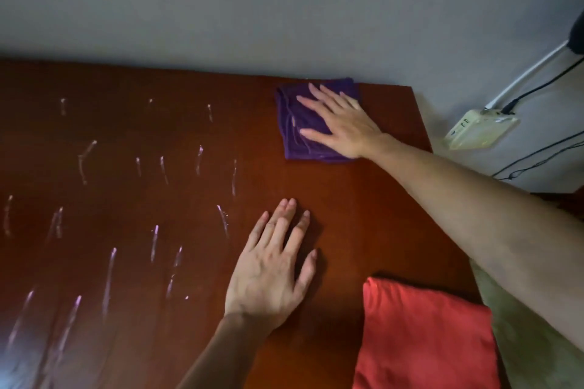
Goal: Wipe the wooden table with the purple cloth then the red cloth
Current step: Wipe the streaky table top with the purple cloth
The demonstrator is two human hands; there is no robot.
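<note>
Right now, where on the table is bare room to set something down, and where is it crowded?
Bare wood lies between the purple cloth, under the right hand, and the red cloth near the front right corner. The left hand rests flat beside that gap. The wooden table left of the hands holds no objects but is streaked with pale marks.

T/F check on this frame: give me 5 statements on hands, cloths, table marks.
1. The right hand lies flat on the purple cloth. True.
2. The red cloth sits by the wall at the table's far edge. False: it lies at the near right corner of the wooden table.
3. The left hand holds the red cloth. False: it rests flat on bare wood, apart from it.
4. Pale streaks mark the table's left part. True.
5. The purple cloth is spread out in a single layer. False: it is folded.
</note>
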